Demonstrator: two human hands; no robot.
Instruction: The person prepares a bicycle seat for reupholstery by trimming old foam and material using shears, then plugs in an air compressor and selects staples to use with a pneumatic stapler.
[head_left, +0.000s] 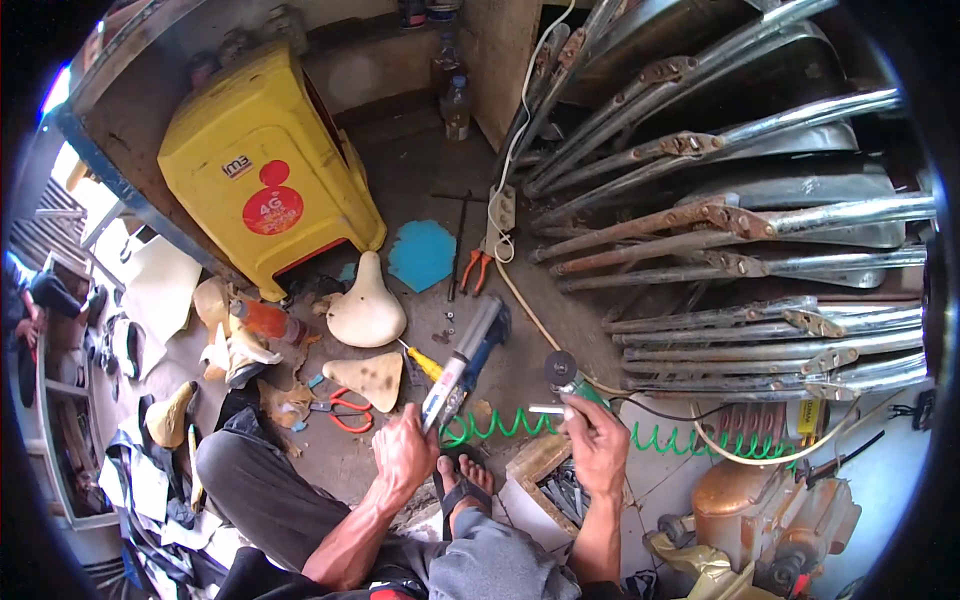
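My left hand [400,450] is closed around an air stapler [465,360], a long silver tool with a blue body, tilted up and to the right. My right hand [598,450] pinches a short, thin silvery strip [546,408], apart from the stapler. A coiled green air hose [500,425] runs behind both hands from near the stapler. Just beyond the right hand lies a green angle grinder [568,375] with a dark disc. A yellow-handled screwdriver [425,362] and red-handled scissors [350,410] are left of the stapler.
Cream bike saddle [368,305] and a stained saddle-shaped pad [368,380] lie on the floor. A yellow plastic stool [260,170] stands far left. Metal folding-chair frames [700,230] stack at the right. Orange-handled pliers [475,272], a power strip [500,220] and a brown compressor [750,510] are around.
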